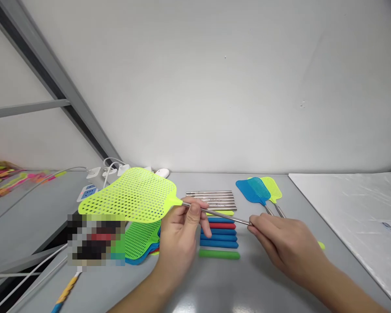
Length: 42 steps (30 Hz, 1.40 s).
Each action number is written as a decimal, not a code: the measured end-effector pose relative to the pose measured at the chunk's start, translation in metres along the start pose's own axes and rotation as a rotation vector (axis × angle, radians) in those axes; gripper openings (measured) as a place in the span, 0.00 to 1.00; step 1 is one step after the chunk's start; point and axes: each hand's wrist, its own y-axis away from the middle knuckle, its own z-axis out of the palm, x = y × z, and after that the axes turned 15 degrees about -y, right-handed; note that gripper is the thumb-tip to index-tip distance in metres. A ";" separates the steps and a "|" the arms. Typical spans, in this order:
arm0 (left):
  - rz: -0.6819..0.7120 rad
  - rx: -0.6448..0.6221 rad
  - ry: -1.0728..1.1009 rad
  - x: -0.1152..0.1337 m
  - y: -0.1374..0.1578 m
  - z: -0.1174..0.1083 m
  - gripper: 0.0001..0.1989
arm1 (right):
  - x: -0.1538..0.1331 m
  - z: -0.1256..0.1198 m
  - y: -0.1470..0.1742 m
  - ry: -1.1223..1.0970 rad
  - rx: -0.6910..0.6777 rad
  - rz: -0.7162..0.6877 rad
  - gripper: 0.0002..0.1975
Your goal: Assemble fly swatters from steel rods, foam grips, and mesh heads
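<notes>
A yellow-green fly swatter (133, 195) is held above the table, its perforated head to the left and its thin metal rod running to the right. My left hand (181, 234) pinches the rod just beside the head, its other fingers loosely curled. Around the rod's far end my right hand (280, 239) is closed, hiding that end. Below lie a row of metal rods (215, 198) and coloured handle sleeves: several blue ones (219, 244), a red one (224, 226) and a green one (219, 254). Left of my left wrist is a pile of swatter heads (140, 241), green on top.
A blue swatter (252, 191) and a yellow-green swatter (273, 188) lie at the back right. White plastic sheeting (352, 213) covers the right side. A power strip (88, 191), chargers and white cables (109, 171) sit at the left, by a pixelated patch. A wall stands behind.
</notes>
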 end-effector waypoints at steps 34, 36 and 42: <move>-0.039 -0.035 0.122 -0.006 -0.014 -0.010 0.18 | 0.023 -0.010 -0.001 0.095 0.034 -0.060 0.15; 0.031 0.063 0.175 0.002 -0.023 -0.017 0.18 | 0.030 -0.016 -0.002 0.111 0.038 -0.056 0.14; 0.143 0.148 0.180 0.014 -0.030 -0.020 0.20 | 0.035 -0.026 -0.002 0.147 0.058 -0.094 0.12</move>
